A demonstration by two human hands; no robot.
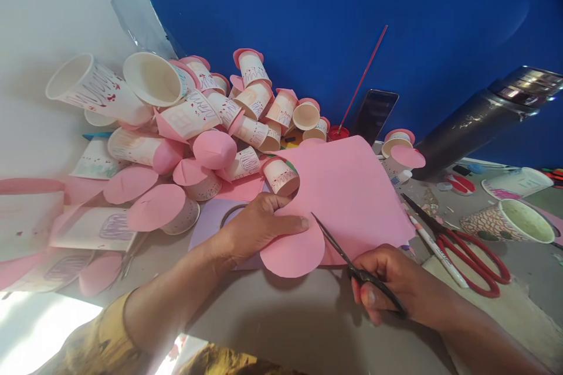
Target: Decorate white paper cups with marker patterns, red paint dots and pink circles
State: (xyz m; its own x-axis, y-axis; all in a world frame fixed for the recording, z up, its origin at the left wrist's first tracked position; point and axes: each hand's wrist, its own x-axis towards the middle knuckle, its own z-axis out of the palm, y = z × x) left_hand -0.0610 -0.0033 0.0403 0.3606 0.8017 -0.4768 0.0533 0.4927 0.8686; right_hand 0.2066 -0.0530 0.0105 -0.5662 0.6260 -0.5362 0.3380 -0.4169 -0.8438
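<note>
My left hand (259, 225) pinches a rounded piece of pink paper (292, 255) between thumb and fingers. Its lower edge is curved, and the upper part lies under my thumb. In my right hand (387, 284) is a pair of dark scissors (336, 249), the fingers in the handles. The scissor tips point up and left, close to the right edge of the paper piece; whether they touch it I cannot tell. Behind both hands lies a large pink sheet (347, 187). A decorated paper cup (281, 176) with a pink piece sits just beyond my left hand.
Many decorated paper cups (189, 114) with pink tops are heaped at the left and back. Red-handled scissors (475, 263) and a white marker (440, 252) lie at the right. A phone (377, 114) and a black bottle (475, 123) lean at the blue wall (285, 6).
</note>
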